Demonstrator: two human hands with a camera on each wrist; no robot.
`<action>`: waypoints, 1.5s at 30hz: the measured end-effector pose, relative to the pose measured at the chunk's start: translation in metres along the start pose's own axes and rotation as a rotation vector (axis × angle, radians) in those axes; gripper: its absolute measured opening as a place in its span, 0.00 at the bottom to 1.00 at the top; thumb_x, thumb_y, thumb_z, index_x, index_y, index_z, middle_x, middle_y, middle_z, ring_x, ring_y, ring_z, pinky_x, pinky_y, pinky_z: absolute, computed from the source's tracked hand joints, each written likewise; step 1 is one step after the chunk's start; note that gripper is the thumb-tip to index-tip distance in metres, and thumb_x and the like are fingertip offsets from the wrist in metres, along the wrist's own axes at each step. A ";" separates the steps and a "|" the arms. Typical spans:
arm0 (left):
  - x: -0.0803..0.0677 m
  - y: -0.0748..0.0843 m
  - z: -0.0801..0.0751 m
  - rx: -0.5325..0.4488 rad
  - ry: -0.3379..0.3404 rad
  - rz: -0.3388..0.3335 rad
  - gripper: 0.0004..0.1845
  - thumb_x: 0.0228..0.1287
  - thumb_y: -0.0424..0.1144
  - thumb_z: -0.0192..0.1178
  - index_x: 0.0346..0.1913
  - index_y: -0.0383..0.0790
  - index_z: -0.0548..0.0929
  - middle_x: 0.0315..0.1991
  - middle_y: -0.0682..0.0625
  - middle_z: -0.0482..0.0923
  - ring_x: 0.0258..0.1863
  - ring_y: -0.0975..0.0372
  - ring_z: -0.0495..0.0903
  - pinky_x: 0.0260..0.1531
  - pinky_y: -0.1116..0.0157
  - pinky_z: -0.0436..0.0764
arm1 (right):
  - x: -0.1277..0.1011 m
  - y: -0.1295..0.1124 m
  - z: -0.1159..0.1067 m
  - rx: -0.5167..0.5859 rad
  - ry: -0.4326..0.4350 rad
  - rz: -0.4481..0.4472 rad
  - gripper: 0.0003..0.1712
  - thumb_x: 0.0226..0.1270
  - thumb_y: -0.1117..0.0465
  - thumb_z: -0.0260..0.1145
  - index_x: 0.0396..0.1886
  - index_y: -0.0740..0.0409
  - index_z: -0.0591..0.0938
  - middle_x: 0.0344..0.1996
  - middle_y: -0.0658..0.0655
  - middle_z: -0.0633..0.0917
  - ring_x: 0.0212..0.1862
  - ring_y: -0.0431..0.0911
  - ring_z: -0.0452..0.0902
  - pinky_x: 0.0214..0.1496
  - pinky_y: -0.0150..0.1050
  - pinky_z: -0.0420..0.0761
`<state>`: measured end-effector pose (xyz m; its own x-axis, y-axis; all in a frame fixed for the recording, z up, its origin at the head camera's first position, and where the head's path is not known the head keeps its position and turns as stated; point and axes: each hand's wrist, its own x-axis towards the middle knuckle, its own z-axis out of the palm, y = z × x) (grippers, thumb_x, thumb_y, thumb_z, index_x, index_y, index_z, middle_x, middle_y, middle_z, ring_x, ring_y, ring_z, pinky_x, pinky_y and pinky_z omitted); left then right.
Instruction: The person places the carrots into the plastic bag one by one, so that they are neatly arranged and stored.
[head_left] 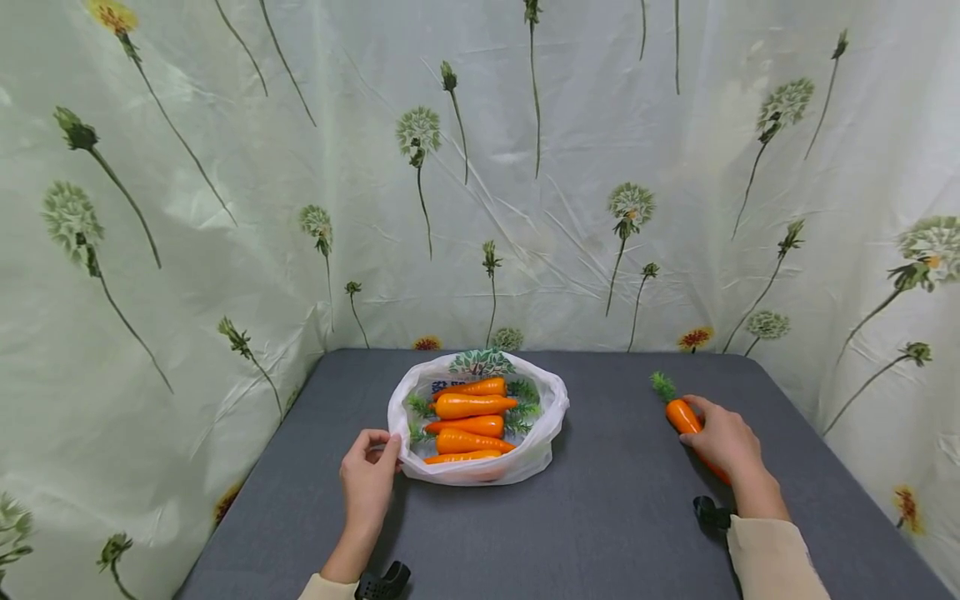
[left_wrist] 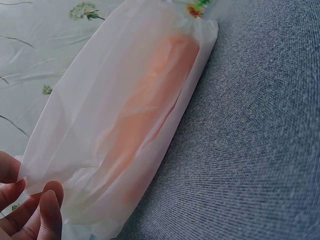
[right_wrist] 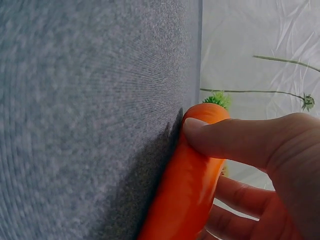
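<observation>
Right hand (head_left: 723, 440) wrapped around a toy carrot (head_left: 681, 414) lying on the grey table (head_left: 615, 517), right of the white plastic bag (head_left: 542, 440) of carrots (head_left: 471, 423); left hand (head_left: 367, 477) pinching bag's rim.

Cream long sleeves (head_left: 772, 554); black wrist-worn camera mounts (head_left: 384, 581); bare hands.

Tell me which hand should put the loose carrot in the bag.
Right, probably: the right hand already grips the carrot. The left hand pinches the bag rim.
</observation>
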<state>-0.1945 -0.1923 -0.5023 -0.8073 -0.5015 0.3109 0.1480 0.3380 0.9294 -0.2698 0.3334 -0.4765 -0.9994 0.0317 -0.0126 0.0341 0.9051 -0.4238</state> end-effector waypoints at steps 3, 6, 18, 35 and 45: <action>0.000 -0.001 -0.001 -0.006 0.001 -0.006 0.06 0.67 0.37 0.67 0.38 0.38 0.82 0.35 0.44 0.80 0.24 0.59 0.79 0.24 0.70 0.83 | 0.001 -0.002 0.000 -0.004 -0.004 0.007 0.45 0.60 0.55 0.75 0.73 0.60 0.66 0.55 0.75 0.78 0.42 0.63 0.78 0.32 0.53 0.75; -0.001 0.000 -0.001 -0.005 0.006 -0.005 0.05 0.67 0.36 0.67 0.38 0.39 0.82 0.35 0.45 0.80 0.24 0.59 0.79 0.24 0.69 0.83 | 0.001 -0.004 -0.001 -0.003 -0.008 0.014 0.45 0.60 0.55 0.75 0.74 0.59 0.66 0.55 0.75 0.78 0.42 0.63 0.77 0.32 0.54 0.75; -0.002 -0.001 -0.002 -0.019 0.009 0.000 0.06 0.67 0.38 0.67 0.38 0.39 0.82 0.34 0.45 0.80 0.25 0.52 0.81 0.24 0.70 0.83 | 0.002 -0.012 -0.001 -0.003 0.031 -0.044 0.44 0.62 0.56 0.74 0.75 0.58 0.65 0.56 0.75 0.78 0.43 0.64 0.78 0.33 0.54 0.76; 0.001 -0.001 0.003 -0.041 -0.006 -0.006 0.06 0.67 0.36 0.67 0.38 0.37 0.82 0.35 0.43 0.80 0.23 0.59 0.80 0.24 0.69 0.83 | -0.008 -0.048 -0.012 -0.007 0.075 -0.112 0.44 0.62 0.58 0.74 0.76 0.55 0.65 0.55 0.72 0.79 0.40 0.59 0.79 0.30 0.50 0.76; 0.002 0.000 0.000 -0.039 -0.003 0.007 0.05 0.66 0.34 0.67 0.38 0.36 0.81 0.34 0.43 0.80 0.23 0.57 0.81 0.23 0.69 0.83 | -0.005 -0.088 -0.018 0.005 0.131 -0.200 0.43 0.61 0.60 0.76 0.75 0.53 0.68 0.55 0.69 0.81 0.44 0.60 0.80 0.32 0.52 0.78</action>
<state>-0.1957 -0.1932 -0.5019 -0.8078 -0.4970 0.3170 0.1759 0.3101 0.9343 -0.2682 0.2615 -0.4229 -0.9775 -0.0930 0.1895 -0.1650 0.8966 -0.4109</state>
